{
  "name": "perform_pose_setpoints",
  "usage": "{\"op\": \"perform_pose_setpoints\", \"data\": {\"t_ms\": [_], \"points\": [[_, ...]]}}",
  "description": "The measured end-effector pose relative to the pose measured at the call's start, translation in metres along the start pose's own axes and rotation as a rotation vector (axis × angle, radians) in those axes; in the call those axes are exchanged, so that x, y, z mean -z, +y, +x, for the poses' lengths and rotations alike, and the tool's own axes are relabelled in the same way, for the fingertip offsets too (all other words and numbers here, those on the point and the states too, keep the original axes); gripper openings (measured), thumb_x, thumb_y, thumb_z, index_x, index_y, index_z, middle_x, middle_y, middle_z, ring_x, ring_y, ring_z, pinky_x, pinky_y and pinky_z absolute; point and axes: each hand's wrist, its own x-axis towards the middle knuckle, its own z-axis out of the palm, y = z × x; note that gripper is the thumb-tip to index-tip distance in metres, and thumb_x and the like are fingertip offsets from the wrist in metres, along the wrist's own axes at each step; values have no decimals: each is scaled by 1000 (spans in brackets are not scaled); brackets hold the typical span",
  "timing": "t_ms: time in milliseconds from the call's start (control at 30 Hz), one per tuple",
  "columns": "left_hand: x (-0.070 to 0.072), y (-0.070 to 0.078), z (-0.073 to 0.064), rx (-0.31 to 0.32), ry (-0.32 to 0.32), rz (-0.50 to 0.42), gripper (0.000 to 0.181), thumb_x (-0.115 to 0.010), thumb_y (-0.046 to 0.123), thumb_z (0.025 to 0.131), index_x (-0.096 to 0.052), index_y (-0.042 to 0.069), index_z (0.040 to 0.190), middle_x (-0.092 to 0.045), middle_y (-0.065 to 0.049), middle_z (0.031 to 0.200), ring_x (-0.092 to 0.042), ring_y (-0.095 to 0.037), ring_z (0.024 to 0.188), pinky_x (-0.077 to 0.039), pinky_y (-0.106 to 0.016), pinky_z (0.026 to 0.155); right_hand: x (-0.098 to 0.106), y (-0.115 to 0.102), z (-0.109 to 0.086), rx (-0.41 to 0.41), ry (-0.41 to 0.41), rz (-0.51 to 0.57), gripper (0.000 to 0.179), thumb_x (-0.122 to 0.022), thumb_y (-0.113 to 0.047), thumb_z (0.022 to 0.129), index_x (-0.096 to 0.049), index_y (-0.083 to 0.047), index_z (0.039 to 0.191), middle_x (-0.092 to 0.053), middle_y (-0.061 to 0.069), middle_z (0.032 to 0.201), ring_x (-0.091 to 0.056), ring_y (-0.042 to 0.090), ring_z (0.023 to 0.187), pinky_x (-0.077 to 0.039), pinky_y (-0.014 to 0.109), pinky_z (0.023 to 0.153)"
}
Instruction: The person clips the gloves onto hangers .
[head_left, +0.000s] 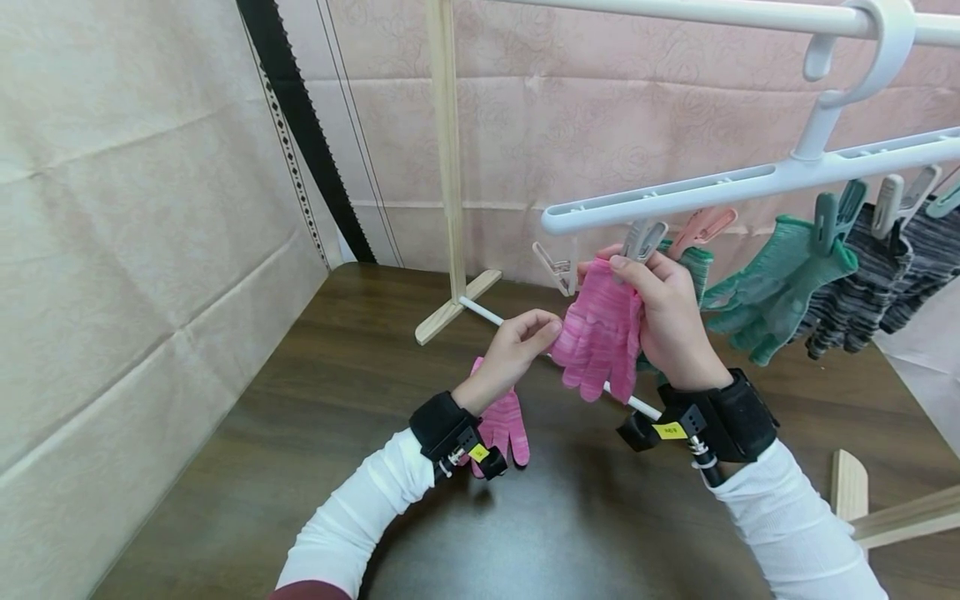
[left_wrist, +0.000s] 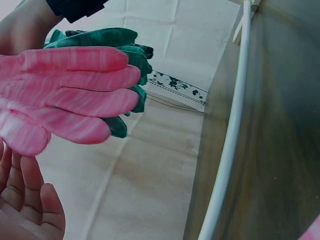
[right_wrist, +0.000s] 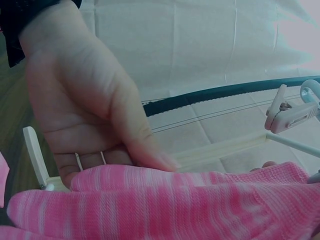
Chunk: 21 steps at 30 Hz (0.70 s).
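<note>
A pink striped knit glove (head_left: 600, 333) hangs fingers down beneath a grey clothespin (head_left: 645, 242); whether that clothespin grips the cuff cannot be told. My right hand (head_left: 667, 312) holds the glove by its cuff, thumb in front, right below the clothespin. At the glove's left edge, my left hand (head_left: 517, 346) pinches its thumb part; the right wrist view shows the left thumb against the pink knit, with the other fingers partly hidden behind. Another pink glove (head_left: 508, 425) lies on the table under my left wrist. An unloaded white clothespin (head_left: 558, 268) dangles just left of the held glove.
A pale blue hanger (head_left: 675, 196) hooks over a white rail (head_left: 712, 12). Farther right, green gloves (head_left: 780, 283) and dark striped gloves (head_left: 855, 283) hang from clothespins. A wooden post (head_left: 447, 150) stands behind on the left, and a white bar (head_left: 480, 310) runs low across the stand.
</note>
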Motion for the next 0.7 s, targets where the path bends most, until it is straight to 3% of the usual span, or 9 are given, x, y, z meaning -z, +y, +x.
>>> {"op": "perform_pose_setpoints", "data": {"t_ms": [533, 700], "points": [[3, -10, -2, 26, 17, -36, 26, -45, 13, 92, -52, -8, 107, -56, -17, 98, -54, -3, 77, -46, -21, 74, -1, 3, -2, 3, 26, -10, 17, -48, -15, 90, -50, -5, 103, -65, 4, 92, -61, 14, 84, -50, 25, 72], [3, -12, -3, 45, 33, -57, 26, -45, 12, 92, -52, -8, 106, -56, -11, 94, -53, -2, 77, -46, -21, 73, -1, 4, -2, -3, 32, -23, 17, -48, -16, 90, -50, -5, 104, -65, 1, 91, -61, 14, 84, -50, 24, 72]]}}
